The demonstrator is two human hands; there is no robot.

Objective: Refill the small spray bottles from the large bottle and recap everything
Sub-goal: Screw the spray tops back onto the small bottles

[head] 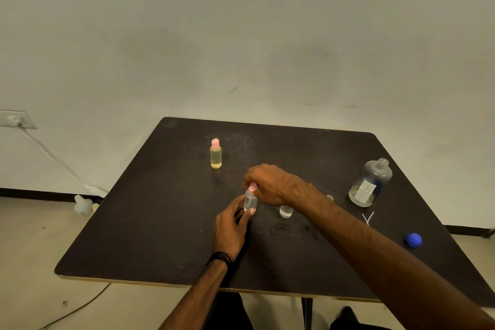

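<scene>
A small clear spray bottle [250, 200] stands upright at the middle of the dark table [166, 222]. My left hand [231, 225] grips its body from the near side. My right hand [270, 182] comes over from the right and pinches its pink cap [252, 186] on the neck. Farther back stands a capped small bottle of yellow liquid [216, 154]. The large clear bottle [370, 183] stands uncapped at the right, with a little liquid in it. Its blue cap [413, 240] lies near the right edge. Another small clear bottle [286, 211] is partly hidden behind my right wrist.
A white spray tube [368, 218] lies on the table beside the large bottle, and a small clear ring-like piece [330, 197] shows by my right forearm. White plastic objects [85, 205] and a cable [53, 158] lie on the floor at the left.
</scene>
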